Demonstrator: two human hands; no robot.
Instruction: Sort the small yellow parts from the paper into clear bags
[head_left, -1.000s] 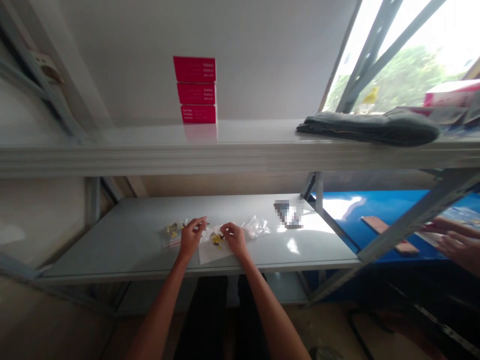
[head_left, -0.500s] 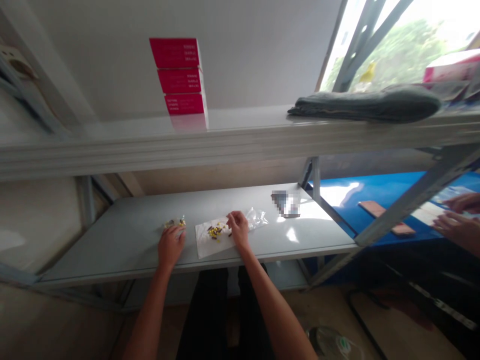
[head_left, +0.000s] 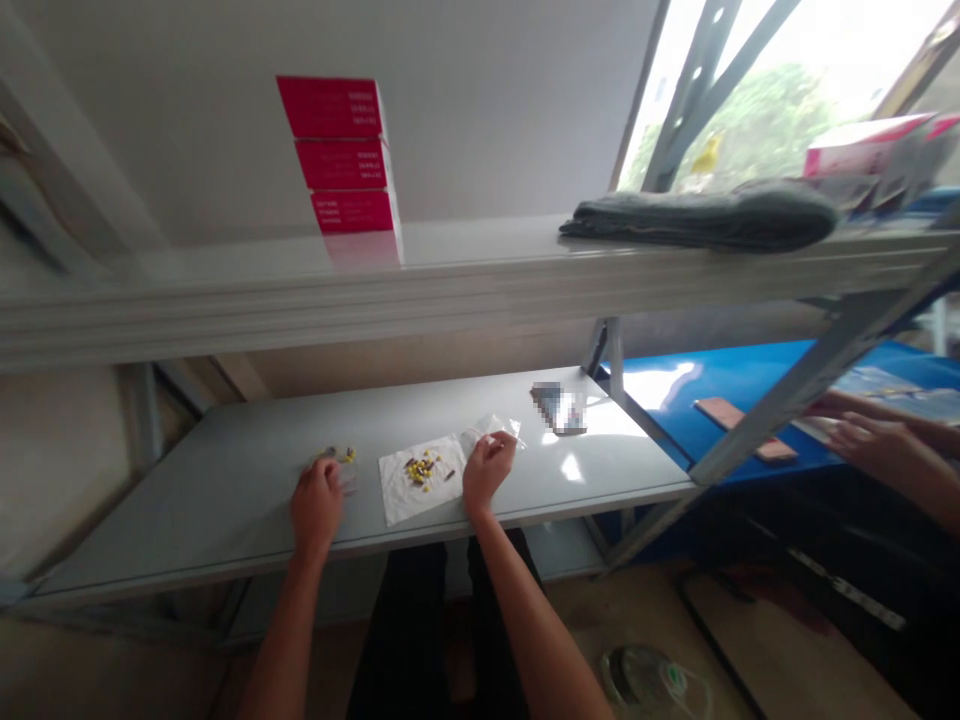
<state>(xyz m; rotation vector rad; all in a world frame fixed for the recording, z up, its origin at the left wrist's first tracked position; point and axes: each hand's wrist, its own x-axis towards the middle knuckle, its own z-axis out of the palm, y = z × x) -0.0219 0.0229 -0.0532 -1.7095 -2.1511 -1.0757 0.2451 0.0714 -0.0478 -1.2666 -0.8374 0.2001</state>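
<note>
My left hand, fingers curled and closed, is on a small clear bag at the left of the grey shelf. Yellow and dark bits show by its fingertips. To its right lies a crumpled white sheet. Several small yellow and dark brown pieces are heaped on it, with one dark piece apart near the right side. Past the sheet's right edge, my right hand is closed in a pinch at a clear plastic bag. Its fingertips partly cover the bag.
A pixelated flat object lies at the back right of the grey shelf. Red boxes and a folded grey cloth occupy the upper shelf. Right of the post, another person's hands are near a phone on a blue table.
My right hand has moved right, off the white sheet to the clear bag. My left hand has shifted slightly left. The view has turned a little to the right.
</note>
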